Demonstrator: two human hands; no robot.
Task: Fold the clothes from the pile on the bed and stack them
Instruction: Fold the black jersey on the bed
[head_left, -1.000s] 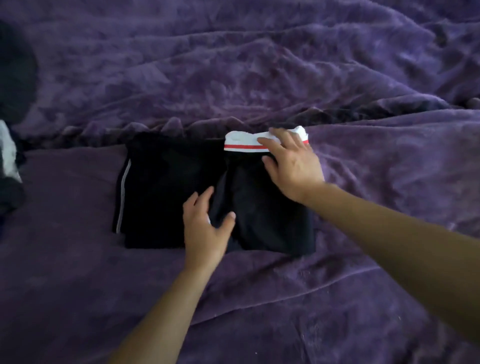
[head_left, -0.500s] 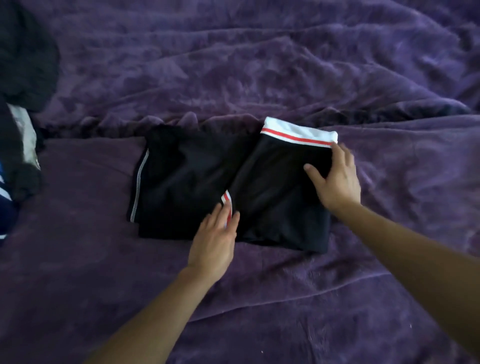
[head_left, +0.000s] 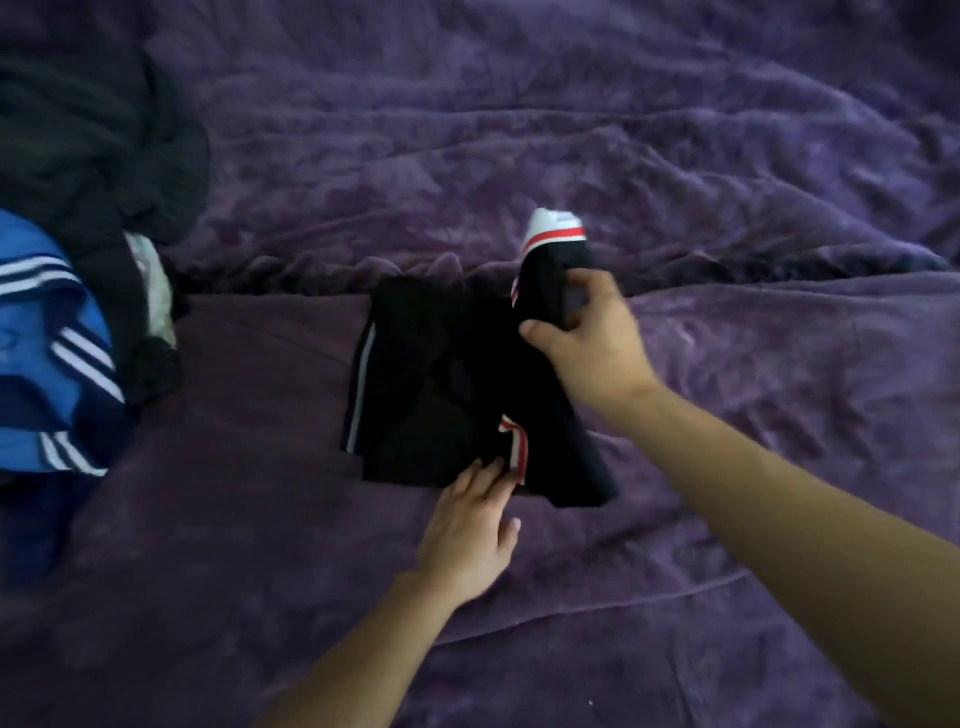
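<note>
Two hands: both on the black shorts (head_left: 571, 467), centre of frame.
Left hand (head_left: 470, 525): lower centre, fingers straight, pressing the shorts' near hem by the red-white trim; grips nothing.
Right hand (head_left: 587, 338): fingers curled round the shorts' raised side, white-red waistband (head_left: 553, 228) sticking up above it.
Shorts fold: half lifted, not finished.
Folded black garment (head_left: 415, 364): just left of the shorts, partly under them, white side stripe; looks done, likely stack base.
Pile (head_left: 104, 234): left edge to upper left, blue striped piece (head_left: 41, 332) plus dark ones, unfolded.
Progress: early, I judge; most left.
</note>
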